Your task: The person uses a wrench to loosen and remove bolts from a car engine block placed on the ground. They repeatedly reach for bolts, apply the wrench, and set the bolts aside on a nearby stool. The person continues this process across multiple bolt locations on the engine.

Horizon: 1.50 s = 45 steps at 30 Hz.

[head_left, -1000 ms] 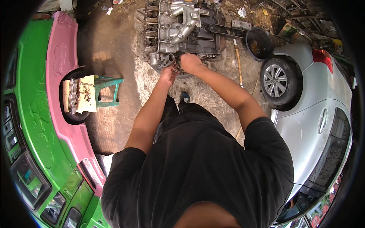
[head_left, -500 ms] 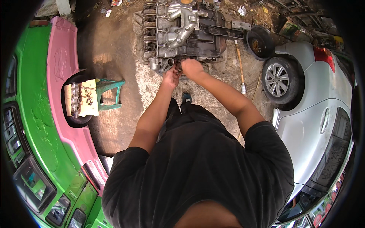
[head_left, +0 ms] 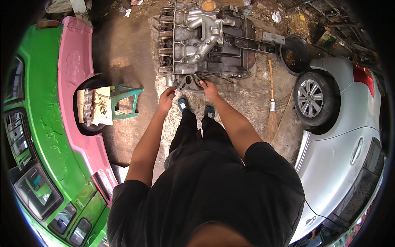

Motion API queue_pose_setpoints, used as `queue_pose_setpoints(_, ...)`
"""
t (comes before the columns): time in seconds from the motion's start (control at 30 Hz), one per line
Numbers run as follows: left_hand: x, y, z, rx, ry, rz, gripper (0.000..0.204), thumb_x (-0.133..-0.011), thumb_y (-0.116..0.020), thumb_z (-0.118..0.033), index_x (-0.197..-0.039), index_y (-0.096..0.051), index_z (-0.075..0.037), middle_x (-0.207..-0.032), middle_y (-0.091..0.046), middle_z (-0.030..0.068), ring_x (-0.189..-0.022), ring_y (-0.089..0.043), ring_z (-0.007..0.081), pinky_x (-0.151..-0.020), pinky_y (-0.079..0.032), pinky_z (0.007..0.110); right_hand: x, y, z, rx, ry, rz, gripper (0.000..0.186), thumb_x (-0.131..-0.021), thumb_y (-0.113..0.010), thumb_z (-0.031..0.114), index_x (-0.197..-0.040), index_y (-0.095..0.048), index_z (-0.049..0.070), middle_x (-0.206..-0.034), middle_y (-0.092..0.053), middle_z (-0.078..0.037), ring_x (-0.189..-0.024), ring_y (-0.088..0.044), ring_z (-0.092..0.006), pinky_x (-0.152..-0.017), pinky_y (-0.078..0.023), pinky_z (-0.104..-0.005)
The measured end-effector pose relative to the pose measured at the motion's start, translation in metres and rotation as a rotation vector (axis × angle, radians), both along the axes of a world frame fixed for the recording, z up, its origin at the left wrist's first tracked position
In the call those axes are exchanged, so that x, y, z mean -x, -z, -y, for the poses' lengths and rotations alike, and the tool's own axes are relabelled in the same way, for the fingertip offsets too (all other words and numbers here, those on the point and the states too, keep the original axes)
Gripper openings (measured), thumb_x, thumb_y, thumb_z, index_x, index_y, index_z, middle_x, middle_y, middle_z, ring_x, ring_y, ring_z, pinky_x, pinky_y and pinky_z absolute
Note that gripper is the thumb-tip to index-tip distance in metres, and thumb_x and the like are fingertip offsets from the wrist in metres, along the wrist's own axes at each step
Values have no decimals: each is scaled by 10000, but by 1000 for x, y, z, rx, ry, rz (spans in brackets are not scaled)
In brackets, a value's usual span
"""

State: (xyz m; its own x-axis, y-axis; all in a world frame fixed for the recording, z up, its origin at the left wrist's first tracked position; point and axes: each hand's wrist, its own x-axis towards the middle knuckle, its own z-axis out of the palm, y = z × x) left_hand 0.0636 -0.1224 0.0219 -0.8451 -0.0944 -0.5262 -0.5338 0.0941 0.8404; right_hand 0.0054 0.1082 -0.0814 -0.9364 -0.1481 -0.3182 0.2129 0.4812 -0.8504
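Note:
A partly stripped car engine [head_left: 214,49] lies at the far middle, with a silver intake manifold [head_left: 201,41] on top. At its near end a grey metal housing [head_left: 185,83] with a round opening sticks out toward me. My left hand [head_left: 167,98] is just left of that housing, fingers curled together; whatever is in them is too small to make out. My right hand [head_left: 210,90] is on the housing's other side, thumb and fingers pinched near the engine's near edge. What the pinch holds cannot be made out.
A green plastic stool [head_left: 133,101] on the left bears cardboard [head_left: 105,115] with a long metal part [head_left: 87,108] and small pieces. A broom [head_left: 271,103], black basin [head_left: 294,55] and silver car [head_left: 341,119] are on the right. A green and pink vehicle [head_left: 45,131] stands left.
My hands have come apart and drawn back from the engine's near end, the left one farther out to the left. The view has shifted, showing both shoes and the broom's bristles.

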Motion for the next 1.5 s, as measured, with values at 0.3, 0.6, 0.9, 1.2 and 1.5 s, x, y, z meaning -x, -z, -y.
queue_pose_setpoints(0.3,4,-20,46,125,133,-162,410,-838,-478,-14,-1237,-569,-3,-1210,-608,119,-1121,-560,216,-989,-414,322,-44,-9,51,154,31,74,327,-994,-472,310,-1048,-595,12,-848,-628,-169,-767,-609,-317,-691,-467,-409)
queue_pose_setpoints(0.6,32,-89,42,620,271,-809,519,-800,-673,-236,-1242,-499,-24,-1317,-472,193,-1253,-415,370,-1075,-294,470,-24,-155,-37,-539,-242,-316,244,-931,-509,241,-984,-642,43,-896,-662,-201,-834,-636,-383,-726,-508,-474)
queue_pose_setpoints(0.9,53,-87,8,950,664,-717,1374,-567,-728,-710,-1501,6,-18,-1559,64,237,-1450,27,385,-1095,28,646,11,-186,-13,-803,-516,-364,180,-832,-520,138,-870,-679,63,-831,-697,-153,-783,-687,-319,-681,-544,-421)
queue_pose_setpoints(1.2,44,-97,-1,1010,571,-567,1372,-591,-736,-682,-1496,57,-24,-1560,33,240,-1453,-43,367,-1083,12,670,13,-179,-14,-867,-545,-501,168,-829,-531,132,-848,-688,73,-844,-710,-128,-770,-702,-286,-668,-558,-396)
queue_pose_setpoints(1.5,36,-102,-6,987,520,-384,1319,-623,-732,-654,-1511,58,-82,-1590,-23,124,-1465,-66,282,-1090,4,671,7,-119,-29,-633,-192,-120,402,-988,-407,359,-993,-646,36,-953,-674,-198,-860,-662,-377,-745,-535,-462)
